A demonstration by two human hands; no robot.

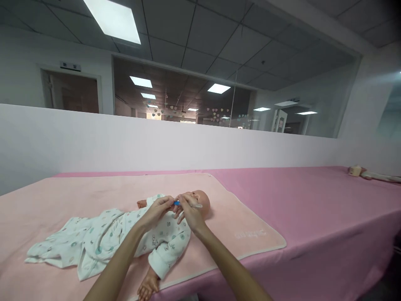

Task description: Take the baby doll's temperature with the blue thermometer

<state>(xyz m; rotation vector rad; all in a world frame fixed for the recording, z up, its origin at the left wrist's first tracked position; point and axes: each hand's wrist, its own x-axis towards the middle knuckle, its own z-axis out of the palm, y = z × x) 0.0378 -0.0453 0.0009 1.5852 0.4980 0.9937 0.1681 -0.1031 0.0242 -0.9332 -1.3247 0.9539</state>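
Currently, the left hand (161, 207) is closed, its fingertips pinching the blue section of a slim pen-like tool (177, 203). The right hand (191, 214) clamps the same tool in a pen-style grip, pale end projecting past the fingers. The tool is positioned over the upper chest of the doll (166, 232), near its face. Pale lettering on the pink blanket (232, 225), right of the doll, is too faint to read.

The baby suit (169, 230) is white with scattered green and grey prints; the slim stick (177, 203) is blue at left, whitish at right. The peach mat (232, 217) has a pale border; the cloth (300, 205) beneath is deeper pink.
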